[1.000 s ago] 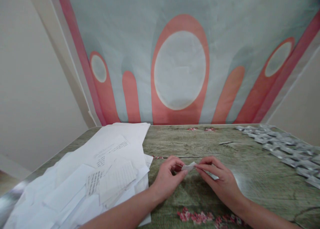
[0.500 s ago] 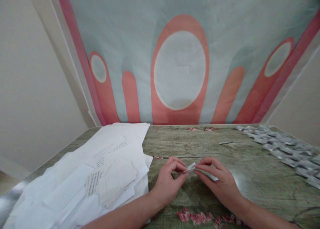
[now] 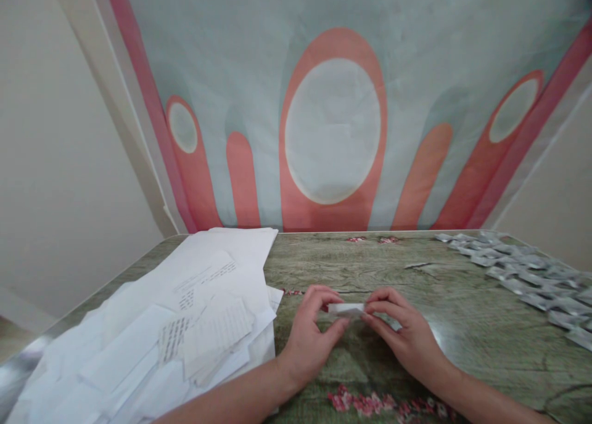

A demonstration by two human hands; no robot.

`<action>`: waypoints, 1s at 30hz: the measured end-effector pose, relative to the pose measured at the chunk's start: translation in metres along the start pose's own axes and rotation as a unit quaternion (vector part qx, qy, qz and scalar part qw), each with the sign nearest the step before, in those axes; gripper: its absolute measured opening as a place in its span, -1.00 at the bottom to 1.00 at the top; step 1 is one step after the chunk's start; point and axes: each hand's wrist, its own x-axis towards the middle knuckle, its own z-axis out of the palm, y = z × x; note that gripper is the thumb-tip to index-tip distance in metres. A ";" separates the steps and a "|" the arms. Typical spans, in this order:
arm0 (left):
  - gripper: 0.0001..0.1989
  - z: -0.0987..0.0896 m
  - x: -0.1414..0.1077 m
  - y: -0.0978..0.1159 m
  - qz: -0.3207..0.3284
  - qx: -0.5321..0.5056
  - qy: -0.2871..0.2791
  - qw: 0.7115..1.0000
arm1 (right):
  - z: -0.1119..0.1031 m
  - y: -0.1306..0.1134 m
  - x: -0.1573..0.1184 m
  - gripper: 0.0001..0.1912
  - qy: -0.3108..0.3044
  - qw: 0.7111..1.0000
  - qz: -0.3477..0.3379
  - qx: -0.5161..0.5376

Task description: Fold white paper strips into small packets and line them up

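Papers (image 3: 139, 325) left — packets (image 3: 531, 273) right.

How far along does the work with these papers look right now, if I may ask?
Partway, it seems. The rows of small folded-looking pieces at the right look done. One small white strip is in hand, held between the left hand and the right hand. The pile of loose papers at the left is probably what remains, though its count cannot be told.

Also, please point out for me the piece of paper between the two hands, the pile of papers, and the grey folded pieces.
Piece of paper (image 3: 348, 309): head view, its middle.
Pile of papers (image 3: 222, 245): head view, upper sheet.
Grey folded pieces (image 3: 531, 298): head view, one piece's surface.
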 end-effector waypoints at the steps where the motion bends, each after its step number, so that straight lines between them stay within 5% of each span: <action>1: -0.76 0.000 0.000 0.000 -0.001 -0.001 0.018 1.000 | 0.000 0.002 0.001 -0.87 0.000 1.000 0.016 0.010; 5: -0.87 -0.003 0.001 0.000 0.006 0.031 0.057 0.998 | -0.001 0.007 0.004 -0.85 0.005 0.998 0.062 0.030; 30: -0.96 -0.008 0.006 -0.005 0.006 0.061 0.030 0.998 | 0.000 0.000 0.003 -0.84 0.001 0.992 0.089 0.088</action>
